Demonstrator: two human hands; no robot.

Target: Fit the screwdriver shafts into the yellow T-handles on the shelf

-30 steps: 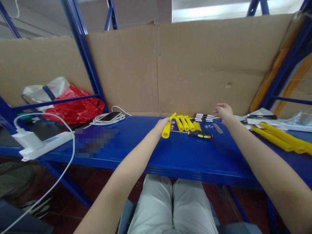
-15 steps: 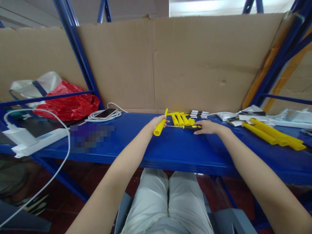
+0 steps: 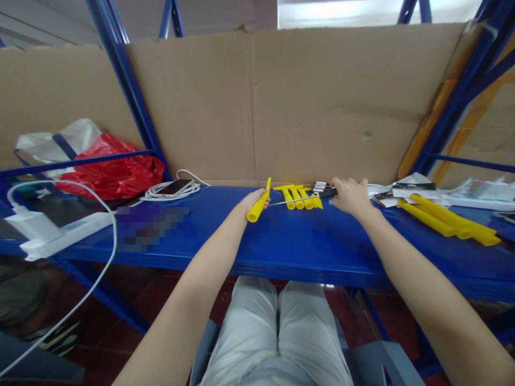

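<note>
My left hand point(image 3: 252, 200) is closed around a yellow T-shaped plastic handle point(image 3: 257, 208), its round hollow end facing me. In my right hand point(image 3: 352, 196) is a screwdriver point(image 3: 328, 193), held at the back of its dark grip. The metal shaft points left, and its tip is close to the yellow handle; whether they touch I cannot tell. Behind the shaft lie several more yellow T-shaped handles point(image 3: 298, 202) in a row. A small stack of white-and-dark packs point(image 3: 321, 186) sits just beyond the screwdriver grip, partly covered by it.
Longer yellow tubes point(image 3: 446, 220) lie on the blue table point(image 3: 289, 249) at right, beside flat boxes point(image 3: 414, 190). At left are a coiled white cable point(image 3: 171, 190), a power strip point(image 3: 76, 233) and a red bag point(image 3: 116, 166). Cardboard point(image 3: 314, 102) stands along the back.
My right hand has moved back and slightly right with the screwdriver, whose grip end is now raised and farther off. My left hand has shifted a little left with the yellow handle.
</note>
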